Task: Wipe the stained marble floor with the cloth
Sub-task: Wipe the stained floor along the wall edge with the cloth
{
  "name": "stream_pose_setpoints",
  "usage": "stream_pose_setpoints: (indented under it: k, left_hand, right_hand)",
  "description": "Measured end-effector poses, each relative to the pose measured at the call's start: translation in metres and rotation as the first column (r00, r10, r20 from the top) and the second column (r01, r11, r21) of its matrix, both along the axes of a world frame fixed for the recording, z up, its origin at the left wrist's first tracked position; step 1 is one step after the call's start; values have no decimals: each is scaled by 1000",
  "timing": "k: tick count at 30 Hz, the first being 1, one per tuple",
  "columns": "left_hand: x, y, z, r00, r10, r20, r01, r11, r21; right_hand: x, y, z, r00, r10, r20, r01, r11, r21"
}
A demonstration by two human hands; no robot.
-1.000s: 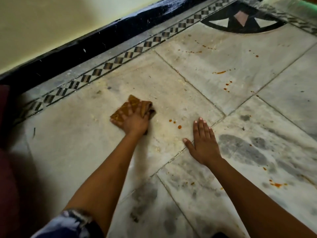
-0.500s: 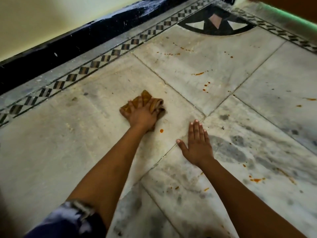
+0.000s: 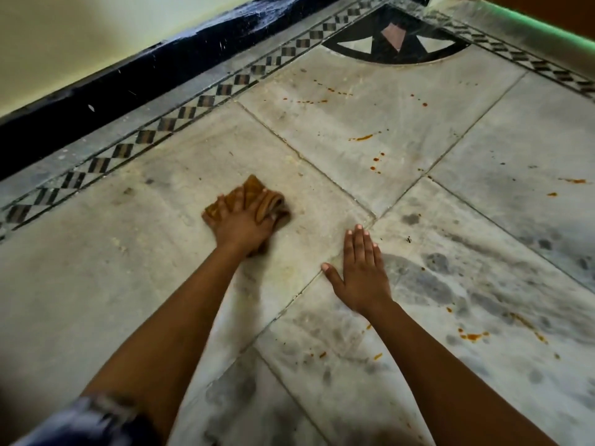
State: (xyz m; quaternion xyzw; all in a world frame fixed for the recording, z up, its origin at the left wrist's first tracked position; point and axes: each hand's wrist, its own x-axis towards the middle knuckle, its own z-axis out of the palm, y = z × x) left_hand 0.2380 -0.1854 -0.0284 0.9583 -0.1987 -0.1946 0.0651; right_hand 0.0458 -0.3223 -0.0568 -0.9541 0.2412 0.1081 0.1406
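A folded brown cloth (image 3: 260, 197) lies on the pale marble floor (image 3: 96, 268), and my left hand (image 3: 240, 228) presses down on it with fingers spread over its near part. My right hand (image 3: 362, 272) rests flat on the floor to the right of the cloth, fingers apart, holding nothing. Orange stains (image 3: 375, 162) dot the tile beyond the cloth. More orange spots (image 3: 471, 336) lie on the grey-veined tile to the right of my right arm.
A black skirting (image 3: 161, 72) and pale wall run along the far left, with a checkered inlay border (image 3: 180, 117) in front. A black semicircular inlay (image 3: 396, 43) marks the far corner. A green-edged step (image 3: 547, 24) is at the far right.
My left hand has slid the cloth to the right over the orange drops that lay beside it; those drops no longer show. My right hand stays flat on the floor.
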Motion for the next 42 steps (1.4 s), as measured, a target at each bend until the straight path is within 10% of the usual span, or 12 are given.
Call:
stream_pose_setpoints:
  k: [10,18,27,35,42]
  left_hand:
    - [-102,42,-7,975,-190,112,195,980,-37]
    - [-14,41,3,989,146,5,-146,989,4]
    - [-132,100,-11,944,-295,150,302,953,-32]
    - [-12,137,2,982,107,155,-123,988,97]
    - [-78,71,14,955,-232,187,220,972,81]
  right_hand:
    - [-1,0,1,1000,1,7,-1,1000,-26]
    - [1,2,6,998,-28,-56,27,1000,-12]
    - [3,30,5,995,-66,72,65,998,10]
    - [-2,31,7,999,-33,36,34,999,-12]
    - [0,28,13,999,-41,17,40,998,51]
